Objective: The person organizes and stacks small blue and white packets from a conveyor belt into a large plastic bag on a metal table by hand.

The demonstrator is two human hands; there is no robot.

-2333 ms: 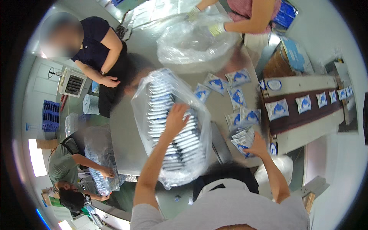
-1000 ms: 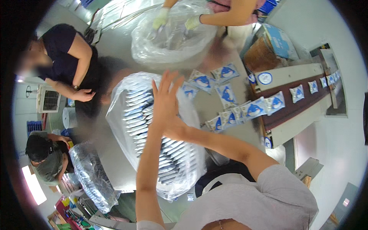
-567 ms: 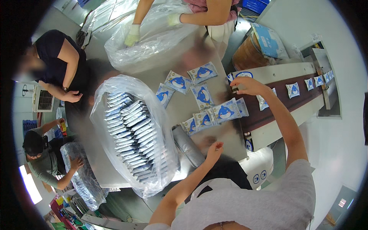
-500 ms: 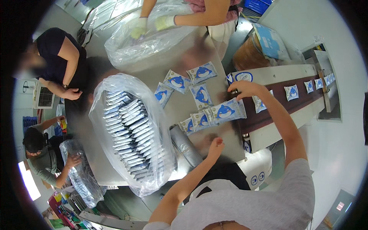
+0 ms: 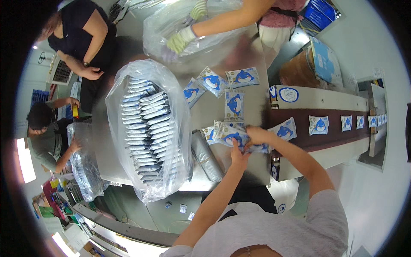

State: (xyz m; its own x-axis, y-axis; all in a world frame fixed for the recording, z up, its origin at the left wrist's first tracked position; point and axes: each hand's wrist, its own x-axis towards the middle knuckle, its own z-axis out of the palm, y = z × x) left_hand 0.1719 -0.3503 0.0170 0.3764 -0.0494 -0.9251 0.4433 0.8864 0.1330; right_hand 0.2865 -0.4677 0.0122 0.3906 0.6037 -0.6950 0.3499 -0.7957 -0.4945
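Both my hands are at a small overlapping pile of white pillow packets (image 5: 230, 132) printed with a blue whale, at the table's right end. My left hand (image 5: 239, 157) grips the pile from the near side, one finger laid over the front packet. From the right, my right hand (image 5: 257, 135) closes on the same packets, its fingertips partly hidden. Beyond them lie several loose packets (image 5: 234, 105) of the same kind. To the left, a large clear plastic bag (image 5: 182, 124) stands open, holding rows of stacked packets (image 5: 147, 128).
A brown conveyor belt (image 5: 295, 143) on the right carries more packets (image 5: 318, 125) in a line. A grey plastic roll (image 5: 206, 158) lies beside the bag. Across the metal table (image 5: 252, 171), a gloved co-worker's hands (image 5: 182, 40) handle another clear bag (image 5: 156, 30). Two more people are at left.
My right hand has come down from the belt's far corner onto the packet pile. My left hand has reached up to it and taken hold. The view has shifted, and the co-worker's gloved hands have moved.
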